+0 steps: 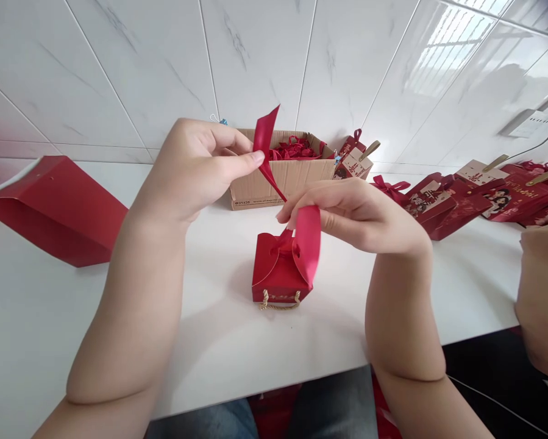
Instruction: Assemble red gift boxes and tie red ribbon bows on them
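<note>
A small red gift box [281,274] with a twisted rope handle [280,306] stands upright on the white table. A red ribbon [265,134] runs through the top of the box. Up and to the left of the box, my left hand [209,158] pinches one end of the ribbon between thumb and fingers. My right hand [347,213] is just above the box, its fingers closed on the ribbon near the box top, with a wide loose end hanging down at the box's right side.
Behind the box is a cardboard carton [283,180] of red ribbons against the tiled wall. A larger red box [58,213] lies at the left. Decorated red boxes [466,195] line the right, beside another person's arm [543,292].
</note>
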A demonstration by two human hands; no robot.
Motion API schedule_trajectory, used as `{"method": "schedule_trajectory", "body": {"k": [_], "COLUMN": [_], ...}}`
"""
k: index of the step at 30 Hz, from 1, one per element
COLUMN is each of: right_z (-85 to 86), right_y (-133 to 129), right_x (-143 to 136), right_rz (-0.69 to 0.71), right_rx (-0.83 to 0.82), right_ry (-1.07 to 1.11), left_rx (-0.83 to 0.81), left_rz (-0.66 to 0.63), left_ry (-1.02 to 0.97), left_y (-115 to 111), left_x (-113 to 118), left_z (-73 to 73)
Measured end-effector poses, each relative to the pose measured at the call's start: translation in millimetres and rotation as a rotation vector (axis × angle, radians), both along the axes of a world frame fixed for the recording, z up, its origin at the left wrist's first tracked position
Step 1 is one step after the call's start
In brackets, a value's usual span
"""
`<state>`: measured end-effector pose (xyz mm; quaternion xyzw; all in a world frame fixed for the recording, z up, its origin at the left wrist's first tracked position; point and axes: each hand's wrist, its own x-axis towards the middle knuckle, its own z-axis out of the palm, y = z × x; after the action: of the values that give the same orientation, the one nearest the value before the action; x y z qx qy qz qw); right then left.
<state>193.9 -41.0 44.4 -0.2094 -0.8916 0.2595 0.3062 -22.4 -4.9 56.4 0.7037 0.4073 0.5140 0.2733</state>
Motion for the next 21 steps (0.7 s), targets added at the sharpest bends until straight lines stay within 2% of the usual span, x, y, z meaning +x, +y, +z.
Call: {"method": "schedule_trajectory", "body": {"k": [11,15,21], "right_z": [5.8,3.7,0.2], "right_y": [-1,1,3], "right_x": [12,11,2], "right_rz": [0.039,0.030,0.035], "right_rx": [-0.155,-0.145,-0.127], "right_ry": [-0.169,-0.177,-0.189], "left_rx": [0.045,-0.010,-0.043], "left_rz": [0.237,0.165,-0.006], "left_ry": [-0.028,-0.113,-0.261], "left_y": [-15,-17,-23], "left_x": [-14,-16,-4], "left_z": [16.5,18.6,17.3]}}
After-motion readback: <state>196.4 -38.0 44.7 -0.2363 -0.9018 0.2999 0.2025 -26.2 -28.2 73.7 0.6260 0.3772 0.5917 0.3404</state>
